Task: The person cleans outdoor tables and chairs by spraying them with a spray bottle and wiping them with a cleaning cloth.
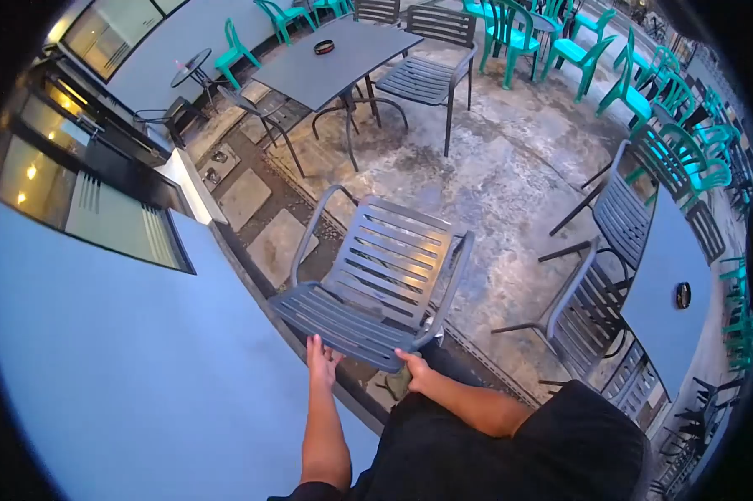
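Observation:
A grey slatted metal armchair is in front of me, its backrest nearest my body and its seat beyond. My left hand is at the left part of the backrest's near edge, fingers bent against it and partly hidden. My right hand grips the right corner of the same edge, with the thumb on top and the other fingers mostly out of sight below. Between my hands runs the backrest's dark edge. The chair's feet are hidden.
A blue-grey wall with windows runs along my left. Ahead is a grey table with an ashtray and armchairs. Another table with chairs stands right. Green plastic chairs fill the back. Paving slabs border the concrete floor.

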`<move>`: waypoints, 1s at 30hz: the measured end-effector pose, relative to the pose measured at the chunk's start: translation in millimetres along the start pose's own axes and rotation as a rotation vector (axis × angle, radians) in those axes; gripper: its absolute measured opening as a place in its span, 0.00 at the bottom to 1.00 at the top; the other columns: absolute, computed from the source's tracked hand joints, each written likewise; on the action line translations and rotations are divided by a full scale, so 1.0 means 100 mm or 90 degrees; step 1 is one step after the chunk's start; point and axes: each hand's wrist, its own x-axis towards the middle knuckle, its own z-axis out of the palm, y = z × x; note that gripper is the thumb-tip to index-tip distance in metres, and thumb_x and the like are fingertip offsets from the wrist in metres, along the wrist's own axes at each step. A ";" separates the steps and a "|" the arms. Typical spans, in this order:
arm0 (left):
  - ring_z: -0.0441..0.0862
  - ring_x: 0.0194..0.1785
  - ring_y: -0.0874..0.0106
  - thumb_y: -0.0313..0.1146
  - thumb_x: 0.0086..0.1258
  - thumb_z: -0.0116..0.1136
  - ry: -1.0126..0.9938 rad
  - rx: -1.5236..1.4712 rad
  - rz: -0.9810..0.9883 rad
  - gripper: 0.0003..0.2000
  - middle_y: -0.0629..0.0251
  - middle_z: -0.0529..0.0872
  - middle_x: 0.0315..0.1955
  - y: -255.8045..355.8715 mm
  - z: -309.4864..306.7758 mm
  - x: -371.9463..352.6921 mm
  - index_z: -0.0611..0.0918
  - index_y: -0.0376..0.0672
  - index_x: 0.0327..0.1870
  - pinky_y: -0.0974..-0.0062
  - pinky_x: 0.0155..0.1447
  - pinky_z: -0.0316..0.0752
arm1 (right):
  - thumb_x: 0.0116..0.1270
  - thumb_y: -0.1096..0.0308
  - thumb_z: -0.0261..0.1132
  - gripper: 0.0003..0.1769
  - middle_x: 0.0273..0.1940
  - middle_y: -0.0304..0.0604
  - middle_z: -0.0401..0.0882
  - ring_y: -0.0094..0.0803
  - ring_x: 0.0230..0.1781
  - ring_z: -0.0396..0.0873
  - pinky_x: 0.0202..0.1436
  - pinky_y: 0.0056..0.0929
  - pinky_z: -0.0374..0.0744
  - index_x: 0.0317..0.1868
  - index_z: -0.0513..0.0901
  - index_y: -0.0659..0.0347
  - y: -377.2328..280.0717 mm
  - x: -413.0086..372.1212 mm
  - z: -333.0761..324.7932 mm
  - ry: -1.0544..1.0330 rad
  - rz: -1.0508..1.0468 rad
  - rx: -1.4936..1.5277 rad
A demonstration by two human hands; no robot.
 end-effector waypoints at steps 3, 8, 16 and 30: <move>0.65 0.70 0.57 0.59 0.72 0.55 -0.001 -0.054 0.015 0.37 0.67 0.57 0.78 0.35 0.20 0.29 0.56 0.60 0.78 0.40 0.64 0.67 | 0.64 0.63 0.68 0.19 0.48 0.46 0.83 0.46 0.49 0.81 0.59 0.50 0.77 0.53 0.78 0.60 -0.39 0.11 0.16 0.051 0.057 -0.036; 0.73 0.65 0.62 0.50 0.71 0.62 -0.058 -0.154 0.058 0.45 0.62 0.71 0.67 1.27 0.56 1.00 0.44 0.59 0.81 0.42 0.57 0.72 | 0.59 0.68 0.63 0.20 0.49 0.49 0.83 0.49 0.50 0.81 0.60 0.53 0.77 0.53 0.78 0.61 -1.43 -0.27 0.44 0.046 -0.078 0.102; 0.82 0.51 0.67 0.17 0.60 0.59 -0.010 0.143 0.099 0.42 0.48 0.81 0.59 1.96 1.85 1.50 0.58 0.41 0.78 0.70 0.51 0.78 | 0.56 0.69 0.61 0.20 0.48 0.53 0.83 0.51 0.46 0.82 0.58 0.50 0.81 0.50 0.79 0.68 -2.73 -0.40 0.40 0.132 -0.301 0.188; 0.83 0.49 0.70 0.31 0.67 0.68 -0.417 0.212 0.056 0.26 0.60 0.81 0.57 3.32 1.52 3.43 0.75 0.47 0.66 0.68 0.48 0.81 | 0.55 0.62 0.62 0.26 0.53 0.51 0.80 0.50 0.53 0.78 0.60 0.49 0.79 0.54 0.76 0.65 -2.30 0.96 1.19 0.198 -0.472 0.313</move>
